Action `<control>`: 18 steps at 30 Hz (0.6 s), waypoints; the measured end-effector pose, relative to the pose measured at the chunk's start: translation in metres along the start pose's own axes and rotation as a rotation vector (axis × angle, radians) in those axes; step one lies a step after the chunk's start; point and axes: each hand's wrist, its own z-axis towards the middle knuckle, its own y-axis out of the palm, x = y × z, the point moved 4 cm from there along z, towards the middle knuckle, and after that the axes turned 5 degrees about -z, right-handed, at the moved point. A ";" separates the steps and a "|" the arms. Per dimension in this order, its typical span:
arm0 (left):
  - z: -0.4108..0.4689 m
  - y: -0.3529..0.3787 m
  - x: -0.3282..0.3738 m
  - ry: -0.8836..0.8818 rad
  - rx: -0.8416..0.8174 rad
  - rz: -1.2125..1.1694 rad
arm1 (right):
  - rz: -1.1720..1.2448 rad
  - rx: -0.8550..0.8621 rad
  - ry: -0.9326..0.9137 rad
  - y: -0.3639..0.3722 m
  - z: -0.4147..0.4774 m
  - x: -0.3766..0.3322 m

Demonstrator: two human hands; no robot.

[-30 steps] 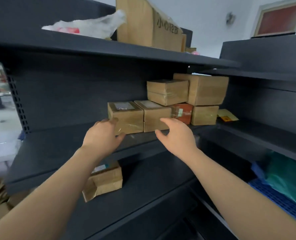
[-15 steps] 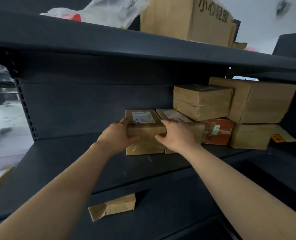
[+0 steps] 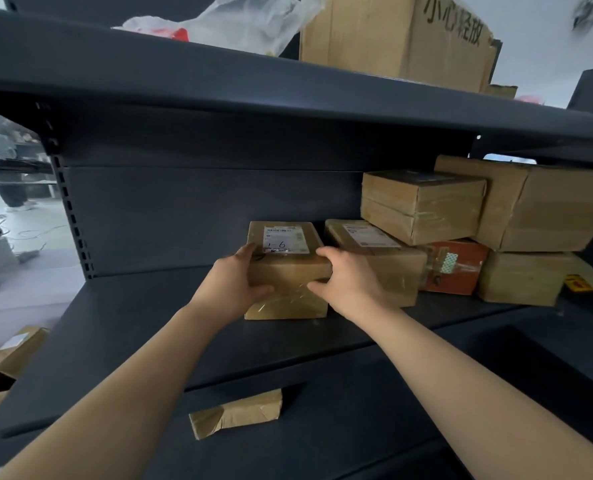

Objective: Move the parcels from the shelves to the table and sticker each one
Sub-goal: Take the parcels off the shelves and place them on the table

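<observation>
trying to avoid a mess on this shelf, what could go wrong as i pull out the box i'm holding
1. The labelled box sits right beside the neighbouring parcel, which seems to help prop the tilted box stacked above. Dragging sideways may nudge it and shift the stack.
2. The left hand and right hand grip only the near corners, and the front looks wrapped in glossy tape, so the fingers could slip.

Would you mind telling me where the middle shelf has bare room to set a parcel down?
The middle shelf is bare left of the held parcel, out to the perforated upright, and along its front edge. Both hands, left and right, grip that parcel. Right of it is crowded: a labelled parcel, an orange box and stacked cartons.
</observation>
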 end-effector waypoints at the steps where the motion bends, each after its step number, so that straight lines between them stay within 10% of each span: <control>1: -0.006 -0.001 0.000 -0.001 0.020 -0.020 | 0.024 0.013 0.010 0.001 -0.003 -0.001; 18: -0.126 -0.035 0.067 0.316 0.164 -0.249 | 0.269 0.393 0.109 -0.067 -0.154 -0.009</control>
